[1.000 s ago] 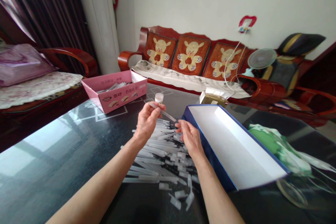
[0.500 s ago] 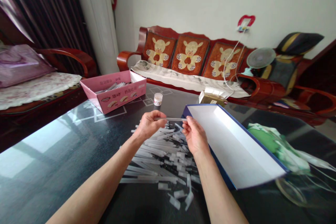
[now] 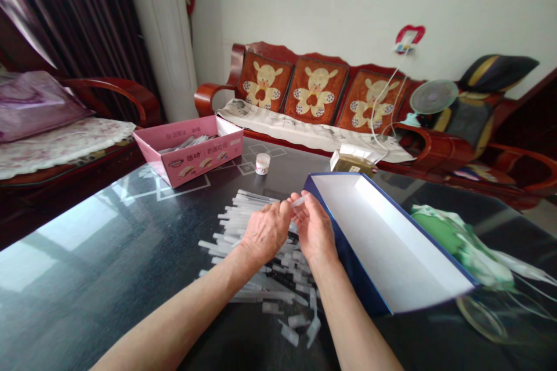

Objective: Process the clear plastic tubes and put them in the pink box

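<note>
**One short clear strip now held low, down by the pile of clear plastic strips**

On the glass-topped table, a pink carton sits leftmost, with a small white jar beyond it. The hands have dropped from above the pile to just over it. The left hand and right hand nearly meet, fingers curled together, the strip's tip showing between them; which fingers clamp it, I cannot tell. Just right, an open blue-edged white box lies beside the right wrist.
</note>
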`<state>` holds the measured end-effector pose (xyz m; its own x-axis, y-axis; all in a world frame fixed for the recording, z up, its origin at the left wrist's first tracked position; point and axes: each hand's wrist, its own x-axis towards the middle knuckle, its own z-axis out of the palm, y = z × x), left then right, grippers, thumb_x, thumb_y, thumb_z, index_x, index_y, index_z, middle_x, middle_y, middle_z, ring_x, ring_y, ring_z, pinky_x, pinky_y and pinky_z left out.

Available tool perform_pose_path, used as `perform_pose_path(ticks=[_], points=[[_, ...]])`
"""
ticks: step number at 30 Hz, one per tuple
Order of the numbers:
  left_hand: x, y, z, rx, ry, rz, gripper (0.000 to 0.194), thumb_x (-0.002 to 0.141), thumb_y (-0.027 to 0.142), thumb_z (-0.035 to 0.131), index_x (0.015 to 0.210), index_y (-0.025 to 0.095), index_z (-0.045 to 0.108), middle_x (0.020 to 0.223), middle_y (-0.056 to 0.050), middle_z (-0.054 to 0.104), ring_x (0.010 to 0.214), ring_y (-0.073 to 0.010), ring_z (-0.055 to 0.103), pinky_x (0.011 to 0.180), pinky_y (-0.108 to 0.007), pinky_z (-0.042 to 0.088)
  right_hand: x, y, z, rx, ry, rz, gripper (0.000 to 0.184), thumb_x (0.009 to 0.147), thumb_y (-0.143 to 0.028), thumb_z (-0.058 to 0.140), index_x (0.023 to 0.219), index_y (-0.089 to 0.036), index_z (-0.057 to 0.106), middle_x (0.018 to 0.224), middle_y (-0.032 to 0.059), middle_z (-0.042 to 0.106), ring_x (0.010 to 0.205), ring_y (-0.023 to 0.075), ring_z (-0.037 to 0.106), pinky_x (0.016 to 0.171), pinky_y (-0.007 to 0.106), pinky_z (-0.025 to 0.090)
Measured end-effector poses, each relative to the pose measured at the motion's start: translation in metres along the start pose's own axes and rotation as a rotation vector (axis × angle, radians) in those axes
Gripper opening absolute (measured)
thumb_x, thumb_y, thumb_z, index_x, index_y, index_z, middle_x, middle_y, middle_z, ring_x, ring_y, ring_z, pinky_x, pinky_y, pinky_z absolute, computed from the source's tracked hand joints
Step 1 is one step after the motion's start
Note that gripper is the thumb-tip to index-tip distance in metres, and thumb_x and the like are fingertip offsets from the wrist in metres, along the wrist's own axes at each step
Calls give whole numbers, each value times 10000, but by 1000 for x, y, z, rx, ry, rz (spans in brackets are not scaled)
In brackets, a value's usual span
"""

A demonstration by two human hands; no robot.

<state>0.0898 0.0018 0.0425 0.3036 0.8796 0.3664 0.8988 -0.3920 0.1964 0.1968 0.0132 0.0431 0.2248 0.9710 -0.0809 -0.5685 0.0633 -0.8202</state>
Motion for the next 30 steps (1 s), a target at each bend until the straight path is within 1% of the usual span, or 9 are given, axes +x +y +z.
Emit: perform_pose_path(ticks=[5, 9, 13, 17, 20, 22, 25, 27, 30], points=[[-3, 2, 6, -71, -140, 5, 231, 907, 175, 376, 1048, 147, 557, 853, -97, 700, 722, -201, 681, 617, -268, 485, 1, 18, 0, -7, 150, -33, 342, 701, -479, 678, 887, -212, 572, 725, 5, 688, 777, 201, 708, 667, 316, 552], [0, -8, 12, -111, -117, 102, 278, 930, 232, 358, 1127, 156, 539, 945, -105, 708, 740, -193, 690, 620, -256, 494, 1, 26, -1, -65, 161, -129, 357, 743, -532, 600, 917, -227, 534, 735, -15, 671, 790, 192, 710, 667, 310, 550], [0, -10, 11, -143, -77, 70, 285, 952, 273, 339, 1123, 160, 536, 826, -89, 706, 684, -193, 680, 592, -252, 469, -1, 19, 2, -42, 112, -101, 338, 752, -492, 615, 941, -222, 545, 761, -8, 686, 804, 183, 709, 704, 300, 546], [6, -18, 9, -325, -11, -65, 307, 946, 309, 333, 949, 172, 608, 700, -60, 666, 631, -179, 643, 577, -252, 430, -2, 12, 4, -25, 9, 2, 326, 742, -448, 635, 960, -213, 573, 919, 46, 715, 895, 192, 687, 740, 310, 552], [16, -35, 7, -600, 82, -239, 317, 905, 336, 375, 785, 172, 619, 618, -24, 606, 581, -146, 587, 554, -239, 403, -8, 12, 7, -122, -22, 37, 322, 708, -379, 673, 979, -222, 597, 1050, 56, 691, 965, 194, 659, 727, 292, 550], [22, -46, 5, -858, 122, -415, 298, 868, 364, 402, 778, 171, 611, 516, 27, 513, 454, -112, 493, 469, -220, 354, -15, 14, 11, -238, -83, 76, 301, 692, -343, 683, 956, -212, 618, 1020, 53, 692, 950, 193, 656, 697, 270, 542], [28, -54, 1, -1253, 159, -634, 249, 826, 389, 438, 798, 178, 568, 435, 97, 360, 326, -65, 312, 364, -187, 228, -27, 16, 16, -457, -261, 141, 256, 723, -342, 647, 929, -191, 640, 929, 54, 703, 882, 199, 664, 653, 268, 532], [29, -53, -1, -1428, 217, -714, 206, 805, 380, 478, 811, 185, 543, 425, 122, 298, 311, -47, 250, 343, -170, 180, -34, 19, 19, -601, -372, 140, 228, 749, -336, 618, 918, -186, 646, 861, 44, 706, 798, 190, 665, 613, 262, 515], [28, -49, 0, -1556, 335, -790, 177, 788, 361, 517, 825, 189, 532, 416, 138, 245, 309, -39, 226, 333, -155, 171, -41, 26, 22, -750, -445, 35, 183, 743, -300, 624, 882, -183, 645, 754, 15, 690, 657, 154, 628, 569, 239, 468]])
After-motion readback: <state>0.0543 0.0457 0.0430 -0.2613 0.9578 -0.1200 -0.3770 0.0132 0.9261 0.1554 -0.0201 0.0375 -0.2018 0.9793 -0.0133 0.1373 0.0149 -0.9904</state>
